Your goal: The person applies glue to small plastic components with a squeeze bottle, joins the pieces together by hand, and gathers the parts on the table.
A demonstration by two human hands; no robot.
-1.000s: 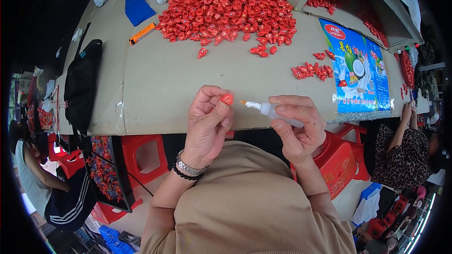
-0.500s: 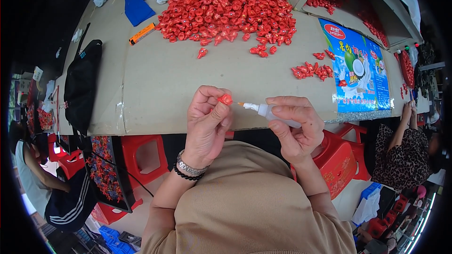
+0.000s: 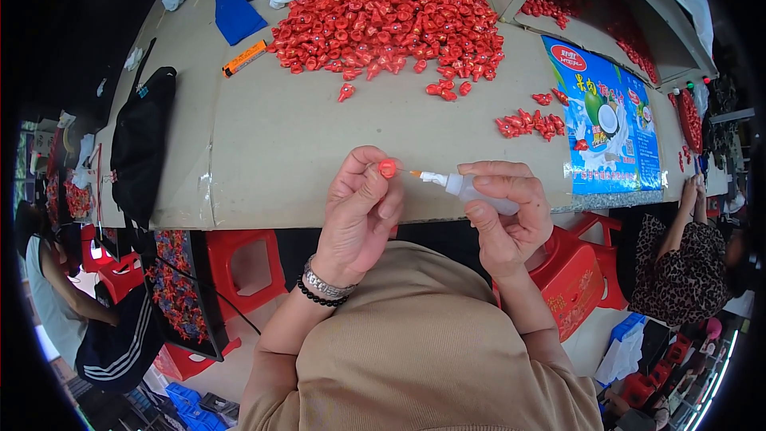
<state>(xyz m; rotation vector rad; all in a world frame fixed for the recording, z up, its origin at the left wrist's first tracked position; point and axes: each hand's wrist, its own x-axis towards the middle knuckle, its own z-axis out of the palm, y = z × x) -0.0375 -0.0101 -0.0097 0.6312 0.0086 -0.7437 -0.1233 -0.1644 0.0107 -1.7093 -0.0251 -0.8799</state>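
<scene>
The grey-beige table [image 3: 279,144] spans the upper half of the frame, its near edge crossing the middle. At the top centre I see a broad pile of red pieces [image 3: 383,24]. A blue printed sheet [image 3: 610,120] lies at the right, and a black bag [image 3: 144,148] at the left. My 2 hands are near the centre of the frame, over the table's near edge. My right hand [image 3: 509,211] grips a white squeeze bottle [image 3: 491,201], its nozzle pointing left. A loose cluster of red pieces [image 3: 531,124] sits right of centre, beside the sheet. My left hand [image 3: 359,203] pinches 1 small red piece [image 3: 388,168] between thumb and fingers, at the centre; the thin needle [image 3: 409,172] ends just beside it, and I cannot tell whether they touch.
</scene>
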